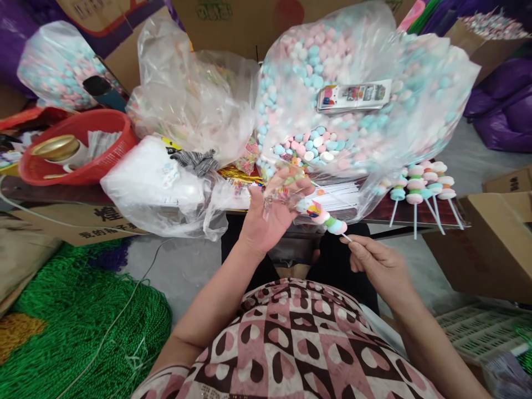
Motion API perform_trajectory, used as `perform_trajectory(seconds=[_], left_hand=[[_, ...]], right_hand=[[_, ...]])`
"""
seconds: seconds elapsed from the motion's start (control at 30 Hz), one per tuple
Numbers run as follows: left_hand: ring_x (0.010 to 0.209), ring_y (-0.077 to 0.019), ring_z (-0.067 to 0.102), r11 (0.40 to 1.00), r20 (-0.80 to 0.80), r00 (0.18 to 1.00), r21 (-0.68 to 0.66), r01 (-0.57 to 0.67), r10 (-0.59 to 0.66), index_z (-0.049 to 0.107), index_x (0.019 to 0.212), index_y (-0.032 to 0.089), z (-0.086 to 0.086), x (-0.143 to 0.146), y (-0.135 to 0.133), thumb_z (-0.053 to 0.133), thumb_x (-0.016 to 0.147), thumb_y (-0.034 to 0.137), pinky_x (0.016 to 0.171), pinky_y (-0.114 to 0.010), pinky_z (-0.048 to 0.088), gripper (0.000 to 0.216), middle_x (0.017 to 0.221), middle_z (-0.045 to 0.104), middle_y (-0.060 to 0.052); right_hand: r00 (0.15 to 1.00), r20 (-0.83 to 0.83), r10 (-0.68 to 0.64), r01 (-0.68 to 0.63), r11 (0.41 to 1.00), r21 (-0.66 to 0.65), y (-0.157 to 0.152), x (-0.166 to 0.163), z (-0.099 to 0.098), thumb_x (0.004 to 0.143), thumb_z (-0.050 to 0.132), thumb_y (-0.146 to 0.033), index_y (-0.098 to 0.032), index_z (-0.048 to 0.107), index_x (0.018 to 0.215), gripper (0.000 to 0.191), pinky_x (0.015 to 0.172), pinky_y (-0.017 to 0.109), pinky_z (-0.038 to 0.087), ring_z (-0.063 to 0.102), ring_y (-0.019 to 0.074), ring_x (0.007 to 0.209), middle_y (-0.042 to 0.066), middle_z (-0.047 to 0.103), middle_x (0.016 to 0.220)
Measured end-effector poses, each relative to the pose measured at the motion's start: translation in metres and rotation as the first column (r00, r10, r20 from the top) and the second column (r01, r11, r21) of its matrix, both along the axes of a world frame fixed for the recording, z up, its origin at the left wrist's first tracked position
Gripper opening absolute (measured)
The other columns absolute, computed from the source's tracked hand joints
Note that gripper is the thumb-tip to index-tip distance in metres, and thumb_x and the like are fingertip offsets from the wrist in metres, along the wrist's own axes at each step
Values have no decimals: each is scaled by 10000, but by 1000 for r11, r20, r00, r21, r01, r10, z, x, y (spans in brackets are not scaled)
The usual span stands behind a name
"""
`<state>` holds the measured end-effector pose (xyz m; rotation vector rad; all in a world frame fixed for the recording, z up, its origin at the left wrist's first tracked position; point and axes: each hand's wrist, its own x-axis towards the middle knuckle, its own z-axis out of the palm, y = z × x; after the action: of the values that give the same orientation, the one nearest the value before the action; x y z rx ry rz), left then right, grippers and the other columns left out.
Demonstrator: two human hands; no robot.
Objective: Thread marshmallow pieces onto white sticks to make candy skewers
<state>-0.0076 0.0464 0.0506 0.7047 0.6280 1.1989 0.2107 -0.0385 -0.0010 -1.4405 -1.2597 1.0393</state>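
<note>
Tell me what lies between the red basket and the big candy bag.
In the head view, two crumpled clear plastic bags lie between the red basket and the big candy bag.
</note>
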Motion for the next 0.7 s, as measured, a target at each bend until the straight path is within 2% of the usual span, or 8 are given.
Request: perform_trajectory(seconds=[0.07,0.13,0.2,0.27,0.33,0.43,0.57,0.7], left_hand=[[1239,-334,552,1000,63,998,1,-20,20,612,1098,245,9,5,0,465,656,868,844,-418,501,778,1123,677,-104],[1274,-329,526,1000,140,990,11,-14,12,607,1125,260,14,10,0,561,622,833,907,-419,488,764,1153,673,-89],[1233,-306,564,1000,164,986,25,6,-10,614,1122,259,14,14,0,692,643,707,941,-401,478,660,1069,694,-68],[1124,-273,633,1000,127,992,28,13,-16,640,1055,238,11,17,2,753,696,558,933,-379,485,493,900,696,-36],[999,-237,677,1000,87,996,18,-3,1,655,951,217,7,21,4,737,752,484,901,-361,501,342,776,662,-9],[873,-197,690,999,92,995,-8,-42,43,642,850,206,-1,27,4,678,806,491,859,-351,519,291,734,641,1],[834,-177,686,996,112,990,-12,-90,90,631,865,206,-10,36,-1,667,816,492,844,-340,527,293,786,670,-5],[855,-184,682,996,94,992,-39,-76,79,630,912,197,-17,37,-6,685,802,486,795,-327,538,314,818,695,-24]], right_hand=[[988,-151,-3,-3,999,-38,1,-11,1,849,657,-429,-207,738,925,248,409,233,406,454,95,408,-58,472,469],[970,-243,3,-19,998,-65,1,-19,2,854,653,-433,-208,735,929,250,407,231,400,431,90,403,-67,436,461],[959,-282,14,-39,996,-81,1,-25,3,851,660,-429,-210,736,931,245,407,228,393,425,87,405,-69,425,463],[954,-298,21,-52,994,-95,0,-28,2,840,673,-428,-210,738,920,241,408,227,386,422,84,409,-67,429,472],[949,-316,19,-56,993,-108,0,-30,1,827,684,-440,-205,737,911,255,407,231,384,410,84,408,-66,426,473],[934,-357,15,-67,989,-134,0,-34,-1,814,690,-466,-195,735,915,292,405,237,384,388,86,399,-73,403,455],[895,-444,-40,-42,984,-174,0,-43,-3,810,699,-461,-190,729,906,289,396,221,354,341,71,388,-87,364,440],[869,-492,-56,-66,972,-226,-1,-49,-5,828,683,-440,-181,725,907,274,396,210,323,340,67,388,-93,327,436]])
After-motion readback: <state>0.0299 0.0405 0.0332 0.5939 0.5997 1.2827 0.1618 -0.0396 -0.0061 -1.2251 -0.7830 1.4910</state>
